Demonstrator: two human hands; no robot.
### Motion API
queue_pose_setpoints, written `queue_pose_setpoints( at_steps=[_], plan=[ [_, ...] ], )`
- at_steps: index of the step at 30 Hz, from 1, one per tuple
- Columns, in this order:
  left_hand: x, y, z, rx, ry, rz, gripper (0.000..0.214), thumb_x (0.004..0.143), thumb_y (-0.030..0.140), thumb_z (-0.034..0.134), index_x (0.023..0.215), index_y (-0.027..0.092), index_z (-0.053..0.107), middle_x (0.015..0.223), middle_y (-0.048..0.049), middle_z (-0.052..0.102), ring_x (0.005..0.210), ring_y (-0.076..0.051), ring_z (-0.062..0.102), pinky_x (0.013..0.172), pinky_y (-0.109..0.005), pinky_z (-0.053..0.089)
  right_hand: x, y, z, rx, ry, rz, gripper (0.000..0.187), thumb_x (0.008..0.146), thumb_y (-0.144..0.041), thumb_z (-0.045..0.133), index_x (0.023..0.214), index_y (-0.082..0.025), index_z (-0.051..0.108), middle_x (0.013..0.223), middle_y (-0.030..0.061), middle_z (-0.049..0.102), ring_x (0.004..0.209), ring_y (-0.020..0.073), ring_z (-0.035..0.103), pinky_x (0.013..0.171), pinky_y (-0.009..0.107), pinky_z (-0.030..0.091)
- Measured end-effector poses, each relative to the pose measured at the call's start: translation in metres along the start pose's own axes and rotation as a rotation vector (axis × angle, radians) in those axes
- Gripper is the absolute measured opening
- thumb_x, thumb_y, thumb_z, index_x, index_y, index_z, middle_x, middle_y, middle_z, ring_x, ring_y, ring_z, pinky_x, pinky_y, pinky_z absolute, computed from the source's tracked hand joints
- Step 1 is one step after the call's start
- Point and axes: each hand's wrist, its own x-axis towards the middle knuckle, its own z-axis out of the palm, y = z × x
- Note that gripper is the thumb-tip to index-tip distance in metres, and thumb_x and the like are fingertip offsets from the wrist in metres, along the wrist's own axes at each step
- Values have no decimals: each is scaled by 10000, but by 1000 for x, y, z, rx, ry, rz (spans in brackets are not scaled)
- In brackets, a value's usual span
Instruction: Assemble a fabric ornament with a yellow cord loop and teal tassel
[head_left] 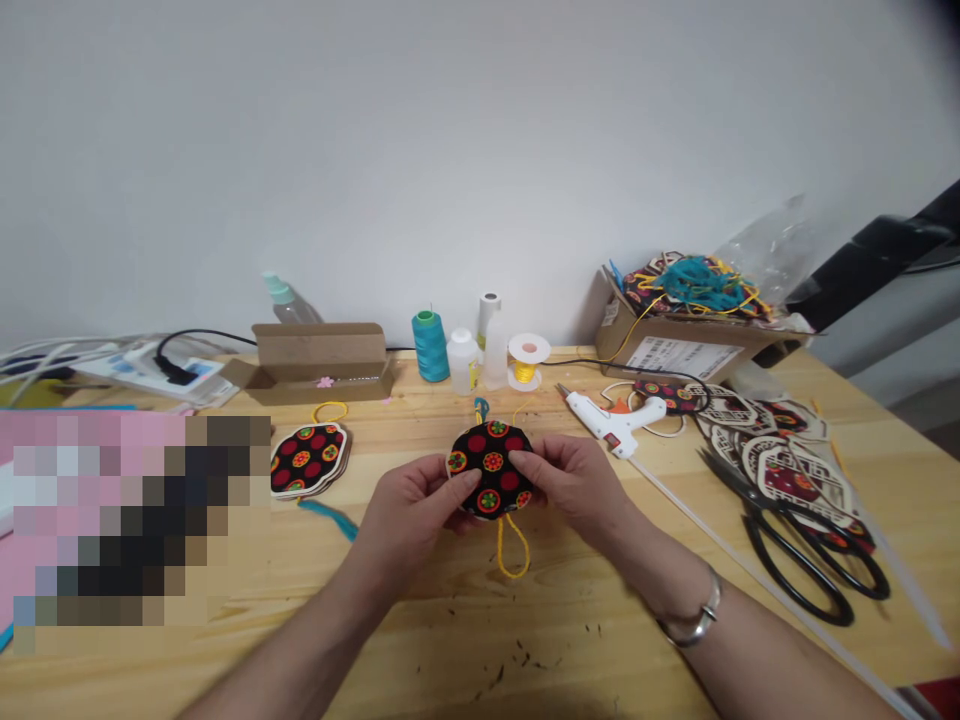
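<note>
Both hands hold a round black fabric piece [491, 462] with red, green and orange circles, just above the wooden table [450, 640]. My left hand [412, 505] pinches its left edge and my right hand [574, 485] pinches its right edge. A yellow cord loop [513, 552] hangs from the bottom of the piece, and a teal and yellow cord sticks out at its top. A silver bracelet [697, 615] is on my right wrist.
A stack of similar fabric pieces [309, 458] lies to the left. A white glue gun [611, 418], black scissors [806, 560] and printed cutouts [787, 460] lie to the right. Thread spools [430, 346], bottles and two cardboard boxes [690, 340] stand at the back.
</note>
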Motion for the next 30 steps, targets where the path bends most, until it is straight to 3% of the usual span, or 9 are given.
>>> queue_pose_setpoints(
  at_steps=[5,11,23,30],
  plan=[
    [-1,3,1,47,-5,11,185,704,316,650,703,131,651,600,-19,676,503,-104,577,476,-194,456,-1,-2,-2,111,-29,51,440,704,-563,551,612,-138,615,526,7,554,481,106,489,456,231,381],
    [-2,1,1,43,-49,15,192,697,320,648,713,129,661,631,-33,688,512,-112,585,484,-205,464,0,1,0,49,-60,30,303,609,-421,697,689,-132,651,612,12,629,499,86,499,490,218,397],
    [-1,0,1,-19,-123,-11,206,693,322,667,798,146,652,675,-10,682,538,-99,580,500,-197,460,-1,2,1,13,-8,32,266,638,-389,675,711,-135,651,615,15,632,509,95,503,497,226,395],
    [1,-3,2,29,-152,-52,162,689,256,671,789,134,636,645,-1,679,518,-91,577,496,-194,458,-2,0,2,67,-50,40,298,660,-428,652,667,-130,648,572,-1,600,480,80,464,472,211,353]
  ],
)
